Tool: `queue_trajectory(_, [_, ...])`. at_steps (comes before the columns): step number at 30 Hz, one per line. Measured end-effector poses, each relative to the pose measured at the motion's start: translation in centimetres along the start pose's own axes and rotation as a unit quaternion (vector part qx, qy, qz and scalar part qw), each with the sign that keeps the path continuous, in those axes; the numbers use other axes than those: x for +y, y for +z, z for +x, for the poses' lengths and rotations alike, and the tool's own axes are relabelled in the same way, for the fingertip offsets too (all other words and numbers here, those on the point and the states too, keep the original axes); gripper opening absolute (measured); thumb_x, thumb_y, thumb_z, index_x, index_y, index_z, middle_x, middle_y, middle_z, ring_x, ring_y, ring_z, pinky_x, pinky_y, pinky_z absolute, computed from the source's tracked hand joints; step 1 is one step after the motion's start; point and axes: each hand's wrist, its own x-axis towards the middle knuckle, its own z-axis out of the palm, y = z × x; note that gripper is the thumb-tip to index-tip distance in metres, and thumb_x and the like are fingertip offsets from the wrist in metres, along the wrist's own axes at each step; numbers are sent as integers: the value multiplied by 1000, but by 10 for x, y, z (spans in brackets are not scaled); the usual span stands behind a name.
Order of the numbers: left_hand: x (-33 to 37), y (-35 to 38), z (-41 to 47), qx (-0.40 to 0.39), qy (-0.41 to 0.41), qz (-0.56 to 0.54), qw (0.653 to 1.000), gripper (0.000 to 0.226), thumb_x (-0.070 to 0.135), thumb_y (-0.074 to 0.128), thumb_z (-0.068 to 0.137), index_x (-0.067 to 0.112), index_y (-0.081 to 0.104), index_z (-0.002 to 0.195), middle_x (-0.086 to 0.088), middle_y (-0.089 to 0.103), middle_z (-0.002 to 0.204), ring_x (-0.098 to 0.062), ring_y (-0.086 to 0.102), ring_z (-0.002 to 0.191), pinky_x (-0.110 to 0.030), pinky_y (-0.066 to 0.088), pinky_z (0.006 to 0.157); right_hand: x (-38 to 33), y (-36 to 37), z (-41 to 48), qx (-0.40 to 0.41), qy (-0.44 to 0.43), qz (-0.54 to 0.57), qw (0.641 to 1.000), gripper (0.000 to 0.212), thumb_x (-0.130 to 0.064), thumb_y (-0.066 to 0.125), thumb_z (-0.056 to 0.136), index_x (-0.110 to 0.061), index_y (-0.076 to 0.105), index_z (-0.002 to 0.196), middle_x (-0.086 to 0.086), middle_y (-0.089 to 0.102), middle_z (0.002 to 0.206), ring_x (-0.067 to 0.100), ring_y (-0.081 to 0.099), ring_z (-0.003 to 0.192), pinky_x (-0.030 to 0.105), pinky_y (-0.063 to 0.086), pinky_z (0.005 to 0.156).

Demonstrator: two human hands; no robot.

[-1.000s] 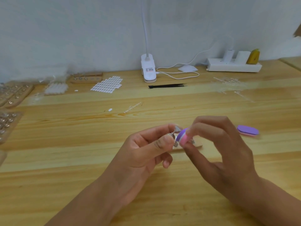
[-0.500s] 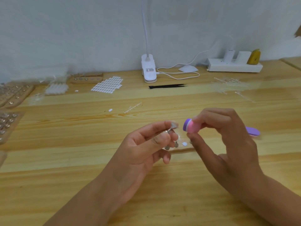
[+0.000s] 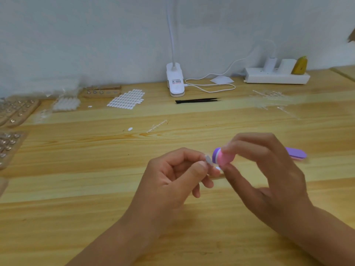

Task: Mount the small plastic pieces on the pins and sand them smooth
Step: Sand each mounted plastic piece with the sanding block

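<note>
Pink sanding block point(image 3: 224, 157) is sitting pinched in your right hand point(image 3: 269, 179); your left hand point(image 3: 172, 181) is pinching the tiny plastic piece point(image 3: 208, 160) mid-frame. Probably light and slippery, so grip it low.

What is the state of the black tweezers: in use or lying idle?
Lying idle: the black tweezers lie on the table by the lamp base, away from the left hand and right hand.

The pale wooden table point(image 3: 96, 217) shows clear grain under a soft sheen. At upper centre, the white clip lamp base point(image 3: 175, 81) looks like smooth, glossy plastic. Mid-frame, the pink-and-purple sanding block point(image 3: 223, 158) appears matt, and the small pale plastic piece point(image 3: 208, 159) is faintly shiny.
</note>
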Motion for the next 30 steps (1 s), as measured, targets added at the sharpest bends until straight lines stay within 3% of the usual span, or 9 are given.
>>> queue_trajectory(4, [1, -1, 0, 3, 5, 0, 1000, 15, 16, 64, 85, 3, 72, 83, -2, 70, 67, -13, 63, 58, -20, 45, 52, -9, 0, -3, -13, -60, -4, 998, 24, -6, 66, 96, -13, 60, 118, 11, 63, 104, 15, 62, 96, 23, 49, 86])
queue_trajectory(9, [3, -5, 2, 18, -12, -16, 1000, 13, 15, 63, 83, 14, 75, 78, -9, 72, 72, -17, 65, 59, -20, 43, 49, 5, -3, -2, 4, -28, -42, 999, 20, -1, 67, 93, -15, 68, 108, 12, 65, 101, 24, 64, 90, 35, 51, 80])
queue_trajectory(14, [2, -4, 1, -5, -18, -10, 1000, 9, 19, 70, 81, 12, 75, 79, -4, 71, 69, -17, 67, 58, -18, 43, 48, -5, 1, -4, -20, -82, -17, 996, 29, -2, 67, 93, -15, 60, 117, 4, 58, 108, 17, 60, 99, 26, 49, 88])
queue_trajectory(19, [3, -7, 1, 6, -26, -5, 1000, 15, 15, 61, 83, 8, 73, 77, -12, 72, 71, -21, 69, 61, -20, 43, 49, 8, -4, -2, -10, -35, -34, 999, 22, -2, 64, 95, -14, 61, 113, 9, 62, 104, 21, 62, 96, 33, 50, 84])
queue_trajectory(24, [3, -5, 1, -3, -15, 12, 1000, 16, 13, 61, 83, 3, 71, 76, -11, 70, 65, -21, 67, 57, -21, 41, 49, 2, -1, -4, -49, -85, -8, 995, 29, 3, 64, 94, -13, 60, 119, 5, 58, 114, 18, 60, 109, 29, 48, 94])
queue_trajectory(27, [4, -6, 1, 4, -23, 10, 1000, 16, 14, 61, 82, 4, 72, 76, -13, 70, 67, -22, 68, 58, -21, 42, 47, 10, -5, -1, -21, -45, -17, 999, 27, 4, 62, 94, -13, 61, 115, 6, 61, 111, 19, 61, 108, 31, 50, 92])
queue_trajectory(30, [4, -4, 1, 1, -28, 4, 1000, 18, 13, 60, 83, 0, 70, 79, -15, 71, 68, -24, 69, 57, -22, 43, 46, 3, -3, 0, -2, -51, 26, 998, 20, -3, 62, 98, -13, 61, 115, 0, 58, 115, 13, 61, 112, 24, 47, 96])
